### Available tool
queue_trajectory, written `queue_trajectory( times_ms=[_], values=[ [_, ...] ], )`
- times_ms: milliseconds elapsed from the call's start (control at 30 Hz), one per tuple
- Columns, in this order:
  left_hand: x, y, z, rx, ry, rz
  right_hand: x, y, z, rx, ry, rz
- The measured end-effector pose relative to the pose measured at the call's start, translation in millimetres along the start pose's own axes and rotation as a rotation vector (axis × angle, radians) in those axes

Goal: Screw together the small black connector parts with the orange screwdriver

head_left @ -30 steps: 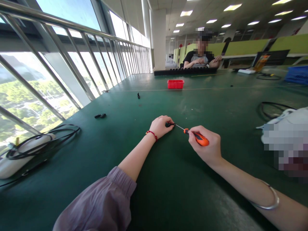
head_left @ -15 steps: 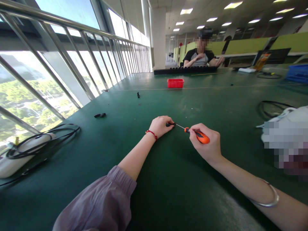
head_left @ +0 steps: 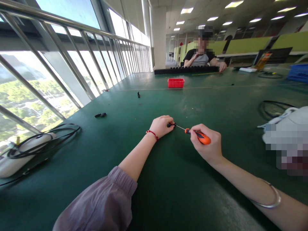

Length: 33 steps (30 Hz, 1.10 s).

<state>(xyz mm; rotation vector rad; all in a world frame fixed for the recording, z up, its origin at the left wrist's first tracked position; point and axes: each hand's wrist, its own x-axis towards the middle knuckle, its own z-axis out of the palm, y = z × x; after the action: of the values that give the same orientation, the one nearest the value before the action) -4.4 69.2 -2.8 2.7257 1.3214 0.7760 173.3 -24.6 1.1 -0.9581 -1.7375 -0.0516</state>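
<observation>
My left hand [head_left: 161, 125] rests on the green table, its fingers closed around a small black part [head_left: 171, 124] whose exact kind I cannot make out. In my right hand [head_left: 209, 142] is an orange and black screwdriver [head_left: 203, 138], gripped by its handle. Its thin shaft points left, and the tip meets the black part at my left fingertips. Whether the tip sits in a screw is too small to see. Two small black pieces [head_left: 100, 115] lie to the left, and another small black piece [head_left: 139, 94] stands farther back.
A red plastic box [head_left: 175, 83] stands beyond my hands. Cables and a white power strip [head_left: 26, 150] lie at the left by the railing [head_left: 96, 48]. A white bag [head_left: 288, 128] is at the right, a blue basket [head_left: 298, 73] behind it. A person [head_left: 201, 57] sits across the table.
My hands and the screwdriver have barely moved. The person across the table has lowered one hand to the tabletop and raised the other towards the face.
</observation>
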Motion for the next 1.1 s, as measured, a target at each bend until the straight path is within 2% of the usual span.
queue_trajectory(
  times_ms=[700,1100],
  values=[
    [-0.7,2.9,-1.9,0.043,-0.031,-0.029,-0.3,-0.3,-0.7,-0.009,0.015,-0.002],
    [-0.5,3.7,-2.6,0.021,-0.023,-0.007,0.0,-0.6,-1.1,0.007,-0.013,0.048]
  ],
)
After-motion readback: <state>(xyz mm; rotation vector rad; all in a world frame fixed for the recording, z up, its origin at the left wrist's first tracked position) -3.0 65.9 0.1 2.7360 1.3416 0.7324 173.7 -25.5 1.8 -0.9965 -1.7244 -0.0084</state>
